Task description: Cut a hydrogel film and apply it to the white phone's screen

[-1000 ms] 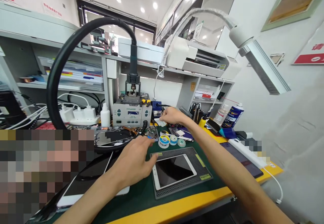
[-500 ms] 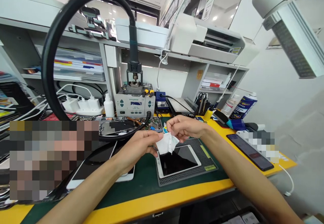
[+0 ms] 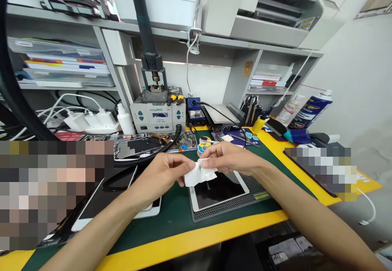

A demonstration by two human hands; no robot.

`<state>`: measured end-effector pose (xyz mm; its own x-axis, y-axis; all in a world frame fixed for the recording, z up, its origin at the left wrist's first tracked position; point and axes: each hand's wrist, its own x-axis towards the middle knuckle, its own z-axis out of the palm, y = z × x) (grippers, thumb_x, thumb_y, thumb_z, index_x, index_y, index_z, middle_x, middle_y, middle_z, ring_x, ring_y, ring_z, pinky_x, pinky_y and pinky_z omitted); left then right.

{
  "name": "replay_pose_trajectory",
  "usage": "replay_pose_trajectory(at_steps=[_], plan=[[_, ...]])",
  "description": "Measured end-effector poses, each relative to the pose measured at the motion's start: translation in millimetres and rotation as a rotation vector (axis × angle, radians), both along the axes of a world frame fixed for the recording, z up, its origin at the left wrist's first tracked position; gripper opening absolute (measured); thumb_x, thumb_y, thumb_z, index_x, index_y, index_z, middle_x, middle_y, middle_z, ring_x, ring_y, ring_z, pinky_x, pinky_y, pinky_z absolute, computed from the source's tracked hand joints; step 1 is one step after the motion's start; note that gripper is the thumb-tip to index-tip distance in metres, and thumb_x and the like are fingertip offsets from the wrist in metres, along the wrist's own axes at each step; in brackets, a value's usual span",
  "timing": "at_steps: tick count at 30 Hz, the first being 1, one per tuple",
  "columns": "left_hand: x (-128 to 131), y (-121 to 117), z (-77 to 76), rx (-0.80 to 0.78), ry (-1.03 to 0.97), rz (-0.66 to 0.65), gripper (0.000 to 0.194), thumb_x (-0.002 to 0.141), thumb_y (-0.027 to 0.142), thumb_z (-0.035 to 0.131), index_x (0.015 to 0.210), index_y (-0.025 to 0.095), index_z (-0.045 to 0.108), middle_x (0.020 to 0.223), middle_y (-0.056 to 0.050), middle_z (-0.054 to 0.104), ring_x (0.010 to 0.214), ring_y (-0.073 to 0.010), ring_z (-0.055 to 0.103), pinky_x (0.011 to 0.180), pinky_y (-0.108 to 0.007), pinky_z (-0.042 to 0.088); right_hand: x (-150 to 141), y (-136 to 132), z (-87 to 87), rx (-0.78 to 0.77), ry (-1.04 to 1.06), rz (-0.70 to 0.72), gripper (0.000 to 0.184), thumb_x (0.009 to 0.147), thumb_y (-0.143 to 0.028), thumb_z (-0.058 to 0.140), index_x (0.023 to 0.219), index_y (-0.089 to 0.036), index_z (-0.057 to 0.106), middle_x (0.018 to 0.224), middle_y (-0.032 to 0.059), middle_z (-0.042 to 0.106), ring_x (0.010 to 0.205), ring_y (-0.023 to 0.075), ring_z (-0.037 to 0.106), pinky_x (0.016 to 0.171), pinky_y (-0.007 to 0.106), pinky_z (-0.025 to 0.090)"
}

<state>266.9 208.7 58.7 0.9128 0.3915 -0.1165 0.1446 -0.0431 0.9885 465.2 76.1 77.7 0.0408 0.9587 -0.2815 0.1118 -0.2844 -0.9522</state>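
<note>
1. Drawn back from the far side of the tabletop (image 3: 183,241), the right hand (image 3: 232,156) now meets the left hand (image 3: 168,169) over its near part.
2. Green mat (image 3: 171,207) covers much of that surface, bordered by a yellow strip in front.
3. Perforated mat (image 3: 234,204), dark grey, lies on the green one.
4. White tablet (image 3: 219,191) rests on it, black screen up (its top edge partly behind the hands).
5. Both hands hold closed grips, fingertips nearly together: the left pinches one side of the sheet between thumb and fingers, the right presses its thumb on the upper part.
6. White sheet (image 3: 192,175), creased, hangs between them above the tablet's far left corner.
</note>
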Motion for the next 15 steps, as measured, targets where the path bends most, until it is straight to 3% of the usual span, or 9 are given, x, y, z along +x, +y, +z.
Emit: replay_pose_trajectory(at_steps=[5, 9, 12, 15], plan=[[0.9, 1.6, 1.8, 0.008, 0.018, 0.016, 0.036, 0.083, 0.053, 0.077, 0.082, 0.018, 0.08, 0.075, -0.003, 0.071, 0.068, -0.0151, 0.056, 0.067, -0.027, 0.045, 3.3, -1.6, -0.4, 0.039, -0.07, -0.034, 0.047, 0.075, -0.042, 0.091, 0.108, -0.015, 0.072, 0.065, -0.0065, 0.055, 0.049, 0.0054, 0.038, 0.042, 0.02, 0.026], [1.0, 1.9, 4.1, 0.01, -0.022, 0.033, 0.032, 0.084, 0.05, 0.076, 0.078, 0.019, 0.078, 0.073, -0.001, 0.069, 0.068, -0.0141, 0.055, 0.066, -0.025, 0.044, 2.6, -3.0, 3.7, -0.002, 0.019, -0.023, 0.057, 0.072, -0.038, 0.094, 0.12, -0.014, 0.071, 0.063, -0.0074, 0.054, 0.048, 0.0051, 0.039, 0.041, 0.02, 0.027], [-0.1, 1.9, 5.5, 0.011, -0.047, 0.029, 0.027, 0.086, 0.044, 0.075, 0.077, 0.019, 0.077, 0.072, -0.001, 0.069, 0.068, -0.0137, 0.055, 0.067, -0.024, 0.044, -0.4, -2.6, 5.3, -0.041, 0.121, 0.029, 0.052, 0.073, -0.043, 0.092, 0.11, -0.012, 0.075, 0.064, -0.0056, 0.056, 0.047, 0.004, 0.036, 0.041, 0.02, 0.025], [-1.4, 1.7, 5.4, -0.002, -0.062, 0.005, 0.024, 0.088, 0.04, 0.073, 0.079, 0.019, 0.077, 0.074, -0.001, 0.071, 0.067, -0.0135, 0.057, 0.066, -0.024, 0.045, -3.5, -2.4, 4.5, -0.05, 0.168, 0.059, 0.043, 0.074, -0.049, 0.09, 0.092, -0.012, 0.076, 0.058, -0.0078, 0.046, 0.048, 0.0046, 0.033, 0.041, 0.02, 0.023]])
